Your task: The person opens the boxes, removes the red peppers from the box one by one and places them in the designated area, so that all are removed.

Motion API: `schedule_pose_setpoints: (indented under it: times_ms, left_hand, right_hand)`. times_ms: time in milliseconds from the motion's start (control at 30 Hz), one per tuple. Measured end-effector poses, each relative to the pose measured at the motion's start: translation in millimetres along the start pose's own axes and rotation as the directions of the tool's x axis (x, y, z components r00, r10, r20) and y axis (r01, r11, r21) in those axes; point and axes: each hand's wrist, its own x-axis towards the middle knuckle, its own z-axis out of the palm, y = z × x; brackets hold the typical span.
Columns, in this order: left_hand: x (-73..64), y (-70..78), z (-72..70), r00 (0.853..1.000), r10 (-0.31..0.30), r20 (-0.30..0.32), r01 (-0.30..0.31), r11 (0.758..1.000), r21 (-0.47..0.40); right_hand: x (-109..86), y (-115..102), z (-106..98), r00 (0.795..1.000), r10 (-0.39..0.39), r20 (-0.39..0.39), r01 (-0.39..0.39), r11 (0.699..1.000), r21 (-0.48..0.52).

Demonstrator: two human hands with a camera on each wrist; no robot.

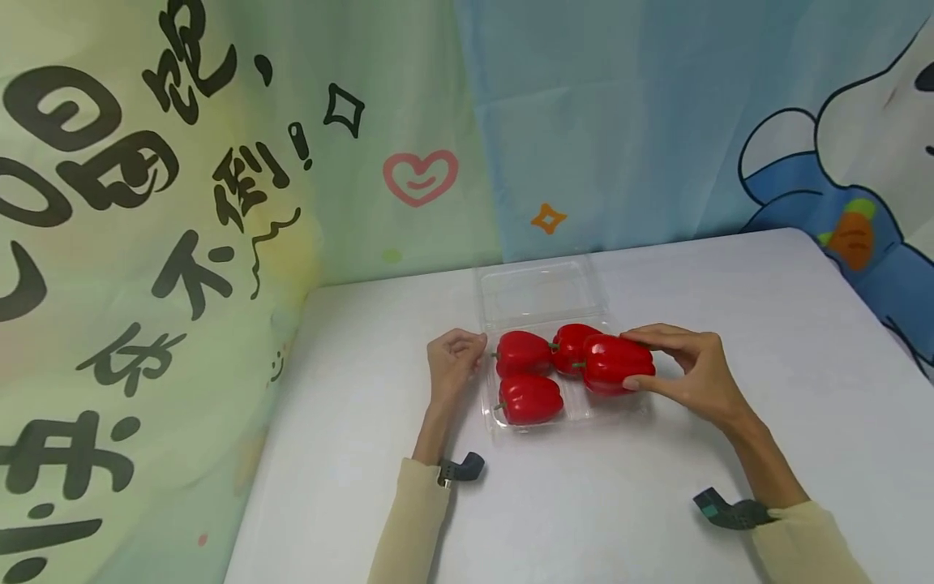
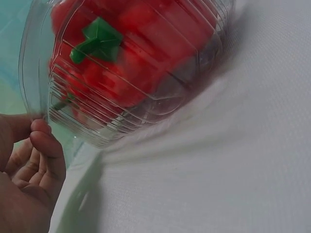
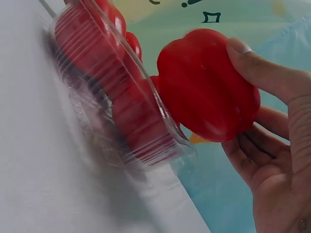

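Note:
A clear plastic clamshell box stands on the white table, its lid folded open toward the back. Inside lie three red bell peppers: one at the back left, one at the front left and one at the back, partly covered. My right hand grips another red bell pepper between thumb and fingers, raised over the box's right side. At the left side, my left hand pinches the box's rim with thumb and index finger, as the left wrist view shows; a green stem shows through the wall.
The white table reaches out around the box on every side. Behind it hangs a printed curtain with lettering, a heart and a cartoon figure. Dark straps with small devices sit on both wrists.

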Motion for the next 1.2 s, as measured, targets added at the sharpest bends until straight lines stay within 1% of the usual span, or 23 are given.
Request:
schedule_pose_setpoints:
  times_ms: [67,167,300,400,467,533,667,833,1000,1100,1200]
  left_hand:
    - [-0.2,0.2,-1.0,1.0,-0.003,-0.005,0.003,1.0,-0.005]
    - [0.6,0.6,-1.5,1.0,0.008,0.002,-0.008,1.0,0.0]
    - [2.0,0.2,-1.2,0.999,0.035,0.017,-0.035,0.999,0.012]
    - [2.4,-0.7,-1.2,0.999,0.044,0.024,-0.044,0.999,0.021]
    - [2.2,-1.5,-1.2,0.999,0.043,0.023,-0.043,0.999,0.023]
    - [1.9,-1.9,-1.1,0.999,0.039,0.019,-0.04,0.999,0.025]
    - [1.0,-2.3,-1.1,0.999,0.041,0.01,-0.042,0.999,0.021]
    - [-0.6,-3.0,-1.1,0.999,0.05,0.007,-0.051,0.998,0.029]
    - [-0.7,-4.2,-0.6,0.998,0.059,0.007,-0.06,0.997,0.057]
    - [-0.8,-3.4,-0.2,0.998,0.06,0.005,-0.06,0.997,0.047]
    - [-1.2,-2.5,-0.1,0.998,0.055,0.0,-0.055,0.998,0.033]
  right_hand:
    - [2.2,1.8,-1.6,1.0,-0.014,-0.015,0.015,0.999,0.051]
    - [4.3,4.4,-4.6,0.998,-0.031,-0.048,0.037,0.992,0.122]
    - [5.8,7.8,-7.8,0.991,-0.037,-0.128,0.054,0.989,0.137]
    - [7.2,10.2,-8.7,0.978,-0.035,-0.206,0.065,0.988,0.14]
    - [8.6,11.4,-8.9,0.965,-0.024,-0.262,0.064,0.987,0.147]
    - [10.5,12.9,-8.8,0.948,-0.005,-0.317,0.049,0.99,0.132]
    - [15.0,15.9,-8.2,0.907,0.054,-0.417,-0.028,0.997,0.069]
    - [17.9,20.9,-6.7,0.85,0.111,-0.516,-0.118,0.993,0.019]
    - [16.9,26.9,-3.7,0.777,0.161,-0.608,-0.206,0.979,-0.005]
    - [16.3,32.7,-1.9,0.732,0.183,-0.656,-0.252,0.968,-0.011]
    - [16.2,39.2,-0.5,0.69,0.197,-0.697,-0.281,0.96,-0.007]
